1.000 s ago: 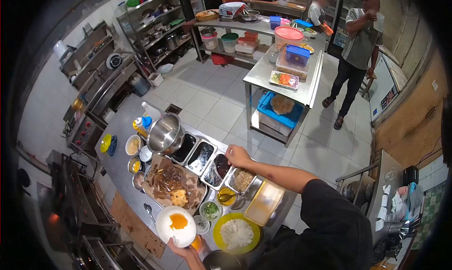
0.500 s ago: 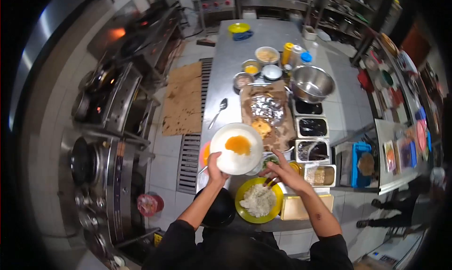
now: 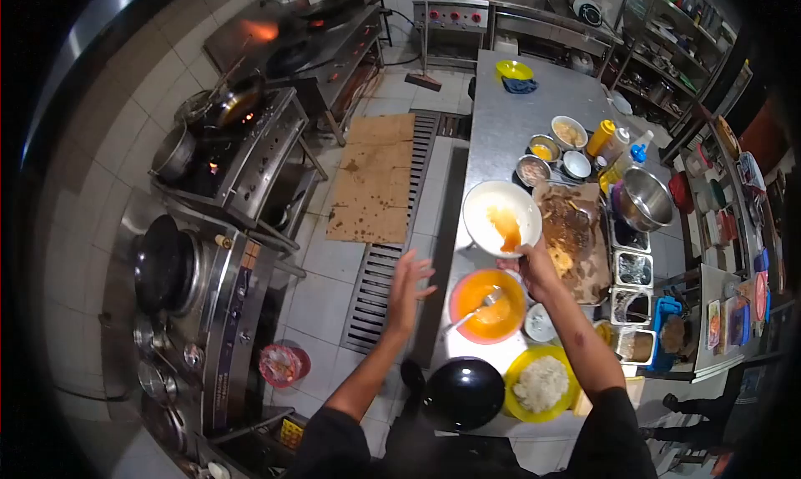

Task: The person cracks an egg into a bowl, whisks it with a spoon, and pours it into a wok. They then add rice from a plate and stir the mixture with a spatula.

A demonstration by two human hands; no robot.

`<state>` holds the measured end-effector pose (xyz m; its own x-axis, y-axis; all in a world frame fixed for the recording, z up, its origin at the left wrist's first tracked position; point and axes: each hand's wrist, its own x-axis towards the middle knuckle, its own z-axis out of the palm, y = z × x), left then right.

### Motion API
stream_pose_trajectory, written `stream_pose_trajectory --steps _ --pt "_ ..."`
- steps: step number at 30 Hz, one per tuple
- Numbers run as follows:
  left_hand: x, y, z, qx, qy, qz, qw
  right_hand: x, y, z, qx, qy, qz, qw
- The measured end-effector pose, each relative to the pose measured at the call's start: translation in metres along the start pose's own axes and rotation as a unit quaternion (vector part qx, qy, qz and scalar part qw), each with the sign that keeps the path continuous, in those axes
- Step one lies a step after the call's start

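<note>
— White bowl [image 3: 501, 219], tilted, smeared with orange sauce inside; gripped at its lower rim by the right hand [image 3: 536, 270]. Held over the steel counter [image 3: 501, 137], just above the orange bowl [image 3: 487, 305].

— And the left hand [image 3: 410, 280]?

— Released, fingers spread, grasping nothing. Hanging off the counter's left edge, above the floor grate [image 3: 380, 287].

— Inside the orange bowl?

— Orange liquid, plus a spoon [image 3: 471, 310] leaning on the rim.

— Nearby?

— Yellow plate of white rice [image 3: 541, 385] toward the body, beside a black wok [image 3: 464, 393]. Small white bowl [image 3: 541, 322] just right of the orange one. Brown-stained board [image 3: 576, 237] right of the white bowl, touching a row of steel containers [image 3: 634, 270]. Large steel mixing bowl [image 3: 644, 199] further along, with sauce bottles [image 3: 602, 137] and small dishes [image 3: 551, 149] behind.

— Across the aisle?

— Stove range [image 3: 242, 137] with pans, flame visible at the far burner.
</note>
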<state>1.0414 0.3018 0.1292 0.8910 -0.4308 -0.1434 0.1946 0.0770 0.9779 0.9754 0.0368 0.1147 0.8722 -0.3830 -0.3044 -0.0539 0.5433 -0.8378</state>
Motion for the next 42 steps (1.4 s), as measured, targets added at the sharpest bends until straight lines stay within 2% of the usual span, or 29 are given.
stream_pose_trajectory --steps 3,4,6,7,8,9,10,12,14,16,17,19,20,21,22,23,24,25,27,29,31,33,34,35,36,37,38,40,42 --pt "-0.036 -0.008 -0.099 0.002 0.106 0.008 0.994 0.077 0.025 0.003 0.017 0.004 0.014 1.0" --pt "-0.058 -0.012 -0.13 0.022 0.157 0.018 0.987 0.105 0.036 0.006 0.045 0.063 0.005 0.997" --pt "-0.104 -0.042 -0.2 0.037 0.265 -0.009 0.963 0.165 0.06 -0.011 0.031 0.008 0.007 0.999" --pt "-0.134 -0.052 -0.227 0.069 0.303 -0.023 0.95 0.186 0.062 -0.01 0.016 0.02 0.026 0.999" --pt "-0.164 -0.063 -0.249 0.098 0.34 -0.039 0.935 0.217 0.072 -0.018 0.082 0.074 0.061 0.992" --pt "-0.197 -0.081 -0.272 0.081 0.369 -0.059 0.924 0.235 0.072 -0.018 0.097 0.079 0.054 0.991" --pt "-0.235 -0.099 -0.291 0.063 0.393 -0.082 0.914 0.249 0.076 -0.017 0.093 0.097 -0.013 0.991" --pt "-0.309 -0.126 -0.31 0.065 0.445 -0.11 0.886 0.291 0.084 -0.03 0.099 0.144 -0.048 0.983" --pt "-0.37 -0.158 -0.318 0.212 0.469 -0.056 0.856 0.291 0.067 -0.011 0.068 0.191 -0.072 0.977" --pt "-0.405 -0.153 -0.29 0.054 0.548 -0.168 0.817 0.309 0.063 -0.018 0.097 0.219 -0.053 0.969" --pt "-0.428 -0.167 -0.292 0.052 0.557 -0.167 0.812 0.314 0.062 -0.023 0.101 0.204 -0.057 0.972" --pt "-0.476 -0.191 -0.289 -0.163 0.562 -0.218 0.781 0.332 0.063 -0.042 0.115 0.186 -0.064 0.974" --pt "-0.484 -0.198 -0.279 -0.058 0.567 -0.28 0.773 0.392 0.087 -0.114 -0.202 0.085 -0.114 0.969" --pt "-0.483 -0.193 -0.267 -0.068 0.59 -0.273 0.757 0.45 0.112 -0.185 -0.471 0.033 -0.218 0.854" --pt "-0.47 -0.176 -0.253 -0.004 0.564 -0.323 0.76 0.418 0.09 -0.144 -0.161 0.016 -0.103 0.981" --pt "-0.465 -0.168 -0.24 0.059 0.53 -0.371 0.76 0.389 0.067 -0.104 0.187 0.073 -0.012 0.98" --pt "-0.469 -0.175 -0.234 0.049 0.546 -0.368 0.751 0.394 0.063 -0.099 0.209 0.076 -0.001 0.975" --pt "-0.473 -0.185 -0.237 0.061 0.507 -0.399 0.762 0.4 0.061 -0.105 0.23 0.085 0.009 0.969" --pt "-0.474 -0.196 -0.236 0.066 0.472 -0.429 0.768 0.398 0.057 -0.094 0.186 0.123 -0.034 0.974" --pt "-0.463 -0.196 -0.227 0.071 0.413 -0.483 0.769 0.375 0.048 -0.072 0.186 0.09 -0.022 0.978" --pt "-0.459 -0.205 -0.216 0.117 0.394 -0.403 0.818 0.344 0.042 -0.049 0.166 0.107 0.019 0.98" --pt "-0.405 -0.149 -0.198 0.36 0.281 -0.482 0.748 0.304 0.039 -0.015 0.106 0.032 0.033 0.993" --pt "-0.426 -0.225 -0.22 0.467 0.275 -0.324 0.775 0.275 0.035 0.006 0.079 0.001 0.039 0.996" --pt "-0.444 -0.295 -0.24 0.584 0.263 -0.163 0.75 0.25 0.033 0.022 0.053 -0.027 0.041 0.997" --pt "-0.383 -0.206 -0.224 0.429 0.325 -0.177 0.824 0.237 0.036 0.027 0.042 -0.063 0.046 0.996" --pt "-0.345 -0.18 -0.235 0.424 0.289 -0.203 0.834 0.208 0.034 0.04 0.01 -0.135 0.048 0.99" --pt "-0.316 -0.186 -0.261 0.448 0.247 -0.154 0.845 0.172 0.028 0.065 -0.028 -0.154 0.057 0.986" --pt "-0.238 -0.159 -0.303 0.457 0.248 -0.133 0.844 0.103 0.013 0.108 -0.073 -0.164 0.064 0.982" --pt "-0.164 -0.163 -0.364 0.464 0.267 -0.091 0.839 0.042 0.0 0.145 -0.185 -0.26 0.069 0.945"
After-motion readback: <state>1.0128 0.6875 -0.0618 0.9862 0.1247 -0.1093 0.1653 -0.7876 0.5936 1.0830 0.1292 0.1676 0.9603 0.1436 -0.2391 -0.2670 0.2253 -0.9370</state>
